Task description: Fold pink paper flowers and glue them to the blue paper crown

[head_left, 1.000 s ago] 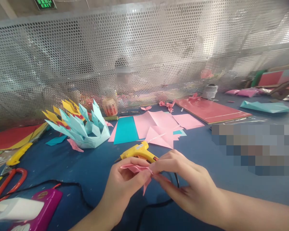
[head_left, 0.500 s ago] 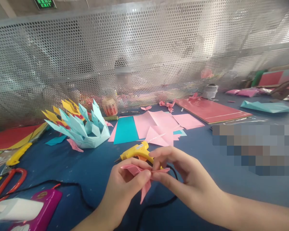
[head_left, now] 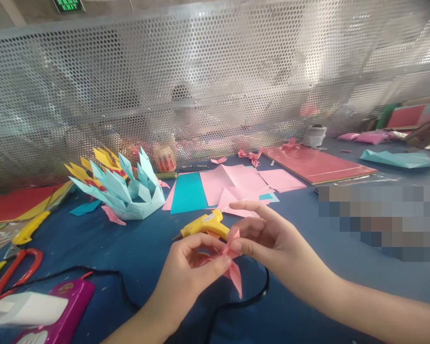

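Note:
Between my hands is a small pink folded paper piece (head_left: pixel 233 276) with several pointed petals or wings. My left hand (head_left: pixel 197 267) pinches its near side between thumb and fingers, hiding part of it. My right hand (head_left: pixel 265 239) grips an upper point of it with thumb and fingertips, the index finger raised. Just behind my hands lies a yellow glue gun (head_left: pixel 202 224), its nozzle to the left and its black cord (head_left: pixel 236 304) curving below my hands. Further left stands a light blue folded paper crown (head_left: pixel 136 210) of tall points.
Pink paper sheets (head_left: pixel 218 184) and a teal sheet (head_left: pixel 188 193) lie behind the glue gun. A red board (head_left: pixel 318 162) is at back right. Scissors (head_left: pixel 17 272), a yellow-handled tool (head_left: pixel 32 229) and a purple power strip (head_left: pixel 71 306) occupy the left. A perforated metal screen (head_left: pixel 215 71) stands behind.
The pink paper piece has been turned, so one point now stands up at my right fingertips and another hangs lower right. My right index finger has lifted.

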{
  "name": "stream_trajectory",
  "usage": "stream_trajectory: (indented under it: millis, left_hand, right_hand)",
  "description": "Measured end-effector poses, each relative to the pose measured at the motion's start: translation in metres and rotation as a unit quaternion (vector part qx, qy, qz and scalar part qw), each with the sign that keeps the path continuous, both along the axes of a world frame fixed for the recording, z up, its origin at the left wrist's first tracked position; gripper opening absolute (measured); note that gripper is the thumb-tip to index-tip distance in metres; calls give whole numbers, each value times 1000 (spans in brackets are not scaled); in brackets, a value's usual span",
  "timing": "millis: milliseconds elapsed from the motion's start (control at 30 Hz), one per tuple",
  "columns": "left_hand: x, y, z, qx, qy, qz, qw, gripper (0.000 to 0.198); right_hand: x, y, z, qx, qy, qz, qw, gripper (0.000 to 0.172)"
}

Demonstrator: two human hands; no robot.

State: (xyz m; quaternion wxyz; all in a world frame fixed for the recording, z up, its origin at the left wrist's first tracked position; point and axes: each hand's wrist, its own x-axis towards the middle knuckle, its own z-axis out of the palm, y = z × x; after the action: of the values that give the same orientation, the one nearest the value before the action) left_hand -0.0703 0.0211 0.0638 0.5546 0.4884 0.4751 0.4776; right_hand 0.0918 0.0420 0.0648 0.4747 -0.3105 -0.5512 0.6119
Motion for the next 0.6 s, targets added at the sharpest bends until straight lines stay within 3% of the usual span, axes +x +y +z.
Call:
stream_trajectory:
  millis: [233,600]
  left_hand:
    - [-4,2,-7,1,-17,7,1000,8]
    - [-4,2,-4,-14,-2,-12,1000,11]
  right_hand:
    - [1,-2,-2,54,-97,-40,993,36]
    - [1,-1,-2,35,-125,-52,990,32]
